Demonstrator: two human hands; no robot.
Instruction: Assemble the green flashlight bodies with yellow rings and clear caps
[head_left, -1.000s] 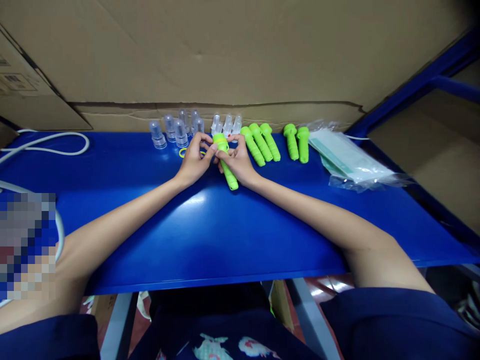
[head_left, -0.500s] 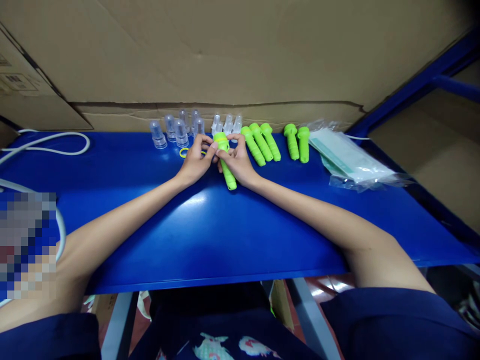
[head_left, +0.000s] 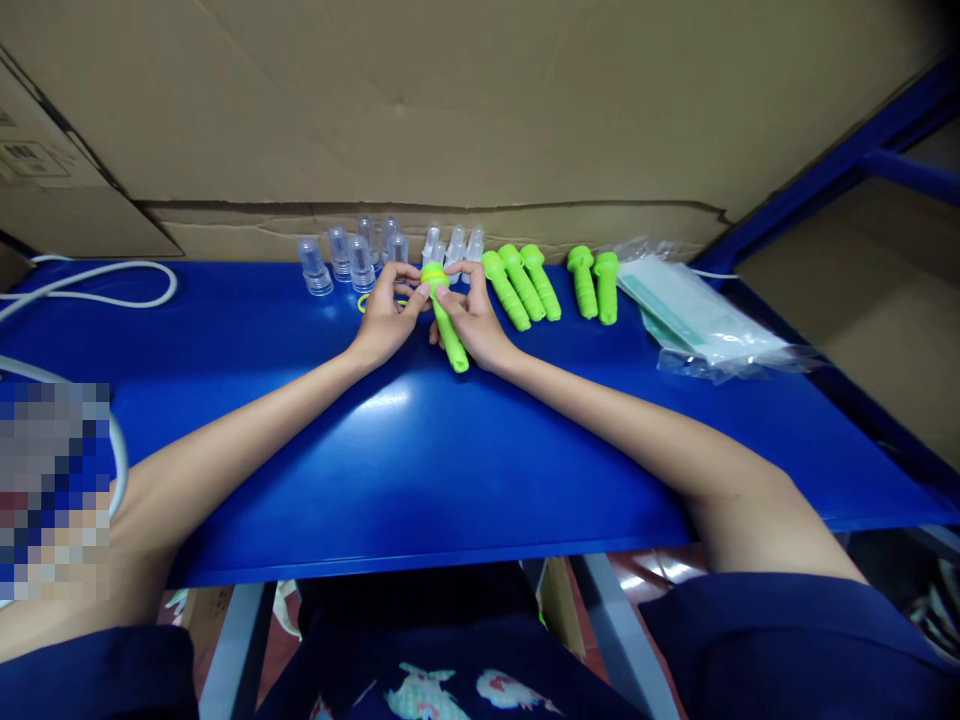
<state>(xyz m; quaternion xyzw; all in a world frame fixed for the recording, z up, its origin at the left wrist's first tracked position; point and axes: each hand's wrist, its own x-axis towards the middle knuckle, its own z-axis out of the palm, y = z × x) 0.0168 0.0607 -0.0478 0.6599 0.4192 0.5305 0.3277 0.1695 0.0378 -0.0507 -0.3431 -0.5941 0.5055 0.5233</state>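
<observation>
Between both hands is a lime-green flashlight body (head_left: pixel 451 335), its wide head away from me and its narrow end pointing toward me. A yellow ring (head_left: pixel 434 273) sits around that head. My left hand (head_left: pixel 390 318) pinches the head from the left, thumb and fingers closed on it. From the right, my right hand (head_left: pixel 474 315) grips the same head, thumb on the near side. Another yellow ring (head_left: pixel 364 302) lies on the table behind my left hand, partly hidden by the fingers.
Several clear plastic caps (head_left: pixel 315 268) stand at the back left, with smaller clear pieces (head_left: pixel 456 248) behind my hands. More green flashlight bodies (head_left: pixel 523 285) lie to the right, near a plastic bag of sheets (head_left: pixel 705 310). A white cable (head_left: pixel 112 280) loops at left; cardboard (head_left: pixel 420 110) walls the back.
The flashlight body has shifted slightly up and left in my hands. Its head is now gripped from both sides, with both thumbs on the near side.
</observation>
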